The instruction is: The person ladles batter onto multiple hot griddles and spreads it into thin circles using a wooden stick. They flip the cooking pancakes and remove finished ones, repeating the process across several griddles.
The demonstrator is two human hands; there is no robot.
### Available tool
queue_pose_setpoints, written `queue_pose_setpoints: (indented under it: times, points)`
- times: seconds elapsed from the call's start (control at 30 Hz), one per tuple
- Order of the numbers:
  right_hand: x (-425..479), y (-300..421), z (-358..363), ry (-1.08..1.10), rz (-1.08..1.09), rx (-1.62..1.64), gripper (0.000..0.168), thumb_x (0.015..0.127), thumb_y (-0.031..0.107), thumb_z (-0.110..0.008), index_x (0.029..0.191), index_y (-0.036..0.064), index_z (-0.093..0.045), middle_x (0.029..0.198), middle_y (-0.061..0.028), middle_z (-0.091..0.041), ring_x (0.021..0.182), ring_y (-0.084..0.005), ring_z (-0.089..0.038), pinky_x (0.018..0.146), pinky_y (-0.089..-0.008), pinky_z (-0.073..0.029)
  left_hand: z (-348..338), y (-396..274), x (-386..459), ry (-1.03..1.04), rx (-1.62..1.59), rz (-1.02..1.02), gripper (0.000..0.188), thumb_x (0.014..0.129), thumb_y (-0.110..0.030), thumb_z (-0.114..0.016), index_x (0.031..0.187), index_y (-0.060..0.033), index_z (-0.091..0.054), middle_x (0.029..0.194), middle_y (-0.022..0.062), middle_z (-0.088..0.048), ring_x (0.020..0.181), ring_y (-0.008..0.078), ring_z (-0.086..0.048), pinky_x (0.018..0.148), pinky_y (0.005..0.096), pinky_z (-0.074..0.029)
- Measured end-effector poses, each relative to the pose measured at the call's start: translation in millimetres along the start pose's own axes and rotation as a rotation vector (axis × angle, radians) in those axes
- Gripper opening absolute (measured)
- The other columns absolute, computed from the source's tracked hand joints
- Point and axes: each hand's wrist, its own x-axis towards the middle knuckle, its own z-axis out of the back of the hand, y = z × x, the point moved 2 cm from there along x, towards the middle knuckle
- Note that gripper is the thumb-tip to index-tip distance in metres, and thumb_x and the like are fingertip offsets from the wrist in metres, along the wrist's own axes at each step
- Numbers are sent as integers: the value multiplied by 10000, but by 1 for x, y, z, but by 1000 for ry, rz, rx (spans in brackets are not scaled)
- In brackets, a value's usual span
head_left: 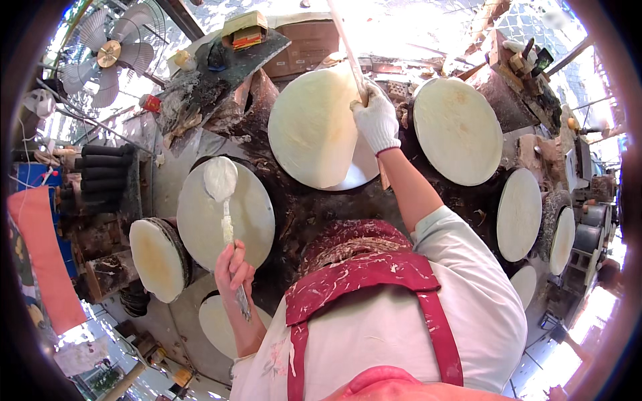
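Note:
My left hand (pixel 234 268), bare, grips the batter-smeared handle of a ladle (pixel 220 178). The ladle's white-coated bowl is over a round griddle (pixel 251 215) at the left. In a white knit glove, my right hand (pixel 377 120) holds a long thin wooden stick (pixel 346 42). The stick crosses the right part of the middle griddle (pixel 360 173), and its lower end shows below my wrist. A pale thin sheet of batter (pixel 311 130) covers most of that griddle. Bare shiny metal shows at its lower right.
More pale-topped round griddles stand around me, at the right (pixel 457 131), far right (pixel 519 215) and lower left (pixel 156 260). A fan (pixel 109 54) is at the upper left. Beside it, a dark board (pixel 251 52) carries an open box (pixel 245 25). Dark cylinders (pixel 104 173) are stacked at left.

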Motion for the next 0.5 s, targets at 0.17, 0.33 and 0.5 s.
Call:
queue_pose_setpoints:
  times: [0.17,0.33,0.5]
  points:
    - [-5,19,8,-4,53,344,464,830,214,-705,1274,98,-635,1096,-143,-721,1015,-266,-700,909,-363,-523,-7,-18,39,-5,-3,96,295,1088,-183,-364,1188,71,-475,658,-22,-417,335,55,-362,359,220,-260]
    - [24,26,114,28,-136,708,406,820,79,-725,1203,-15,-628,915,-97,-698,808,-144,-669,760,-287,-536,-29,5,53,25,-76,174,327,1101,-204,-319,1216,77,-440,672,-7,-424,353,79,-396,386,243,-273]
    - [47,-83,250,-136,-249,721,365,839,109,-767,1143,-31,-621,794,-25,-646,546,-65,-542,457,-218,-446,-99,55,69,129,-85,274,362,1107,-227,-302,1231,92,-419,692,-1,-427,371,76,-402,397,249,-262]
